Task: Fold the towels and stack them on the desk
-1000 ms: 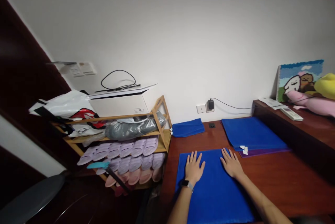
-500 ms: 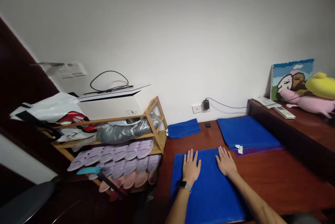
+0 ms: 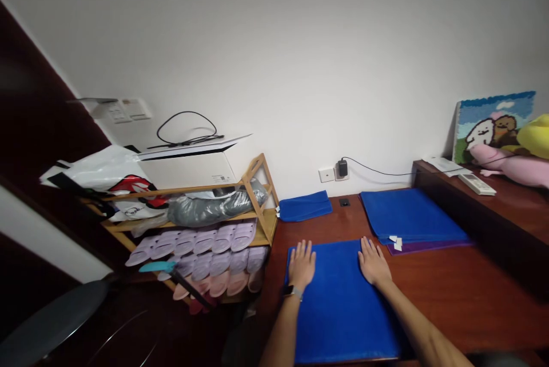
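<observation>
A blue cloth (image 3: 343, 304) lies spread flat on the reddish-brown wooden table (image 3: 433, 298). My left hand (image 3: 302, 265) rests flat on its far left corner, fingers stretched out, a watch on the wrist. On the far right corner, my right hand (image 3: 374, 263) also lies flat with its fingers extended. Behind the right hand sits a stack of blue cloths (image 3: 412, 215) with white tags, and a purple cloth (image 3: 433, 247) shows beneath it. A smaller folded blue cloth (image 3: 305, 206) is at the table's far left corner.
On the left stands a wooden rack (image 3: 262, 207) with rows of slippers (image 3: 206, 238) and a white box (image 3: 189, 168). A plugged-in black adapter (image 3: 342, 167) is on the wall. The raised ledge at right holds a remote (image 3: 477, 184) and a pink plush toy (image 3: 510, 164).
My left hand has slid left across the cloth to its left edge. The right hand stays near the far right corner. The view has shifted slightly.
</observation>
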Motion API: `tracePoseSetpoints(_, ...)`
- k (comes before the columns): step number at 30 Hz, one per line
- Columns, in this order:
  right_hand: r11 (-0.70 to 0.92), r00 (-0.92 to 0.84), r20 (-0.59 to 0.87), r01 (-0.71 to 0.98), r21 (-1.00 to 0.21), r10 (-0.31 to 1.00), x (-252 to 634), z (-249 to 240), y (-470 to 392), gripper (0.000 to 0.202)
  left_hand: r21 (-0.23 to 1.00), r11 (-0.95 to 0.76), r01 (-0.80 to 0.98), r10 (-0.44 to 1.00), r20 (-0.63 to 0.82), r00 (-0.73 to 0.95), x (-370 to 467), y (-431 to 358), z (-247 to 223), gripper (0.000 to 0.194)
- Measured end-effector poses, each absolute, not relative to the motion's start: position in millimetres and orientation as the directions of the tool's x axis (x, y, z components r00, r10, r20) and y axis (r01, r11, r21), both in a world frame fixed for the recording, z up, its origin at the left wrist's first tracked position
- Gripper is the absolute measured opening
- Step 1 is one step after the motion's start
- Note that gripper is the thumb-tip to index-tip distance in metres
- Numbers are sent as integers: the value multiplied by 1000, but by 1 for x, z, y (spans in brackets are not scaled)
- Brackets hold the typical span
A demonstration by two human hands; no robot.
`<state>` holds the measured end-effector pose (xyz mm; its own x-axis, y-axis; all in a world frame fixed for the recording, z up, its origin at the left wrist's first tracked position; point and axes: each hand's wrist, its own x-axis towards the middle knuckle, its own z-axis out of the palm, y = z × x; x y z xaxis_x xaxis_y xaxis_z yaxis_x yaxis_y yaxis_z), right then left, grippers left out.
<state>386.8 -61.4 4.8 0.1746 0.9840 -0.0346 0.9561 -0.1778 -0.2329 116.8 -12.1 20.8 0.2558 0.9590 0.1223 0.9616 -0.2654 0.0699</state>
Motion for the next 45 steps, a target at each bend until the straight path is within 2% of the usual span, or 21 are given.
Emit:
tracePoseSetpoints(4,-179,173,-43,959,-219,984,387,2,-61,70,52,-174,983,980,107,168,61,-2,16,65)
tracePoseSetpoints(15,-168,156,-71,961,-220,985,396,7,-53,69,51,-169,984,968,198,156,67,-2,15,65)
tracePoseSetpoints(17,-147,140,-45,960,-238,989,395,4,-57,69,47,-227,973,946,247,208,77,-12,19,62)
tracePoseSetpoints(20,-125,123,-24,959,-252,992,392,-1,-62,69,57,-420,906,871,307,384,120,-31,24,62)
tracePoseSetpoints(22,-129,127,-25,962,-240,992,391,-1,-64,69,86,-547,832,808,314,499,163,-42,23,62)
tracePoseSetpoints(25,-120,116,-33,967,-224,993,391,2,-65,69,152,-606,781,785,277,554,217,-49,19,62)
tracePoseSetpoints(29,-129,124,-38,965,-229,992,392,5,-66,68,188,-524,830,849,183,495,214,-42,11,64)
tracePoseSetpoints(35,-147,136,-66,967,-207,989,391,5,-64,70,90,-277,957,957,120,266,92,-26,13,65)
tracePoseSetpoints(41,-184,163,-118,962,-200,979,386,16,-64,69,73,-238,969,966,124,228,68,-26,16,64)
tracePoseSetpoints(45,-171,158,-83,966,-194,984,384,17,-83,69,89,-246,965,958,172,229,72,-33,25,63)
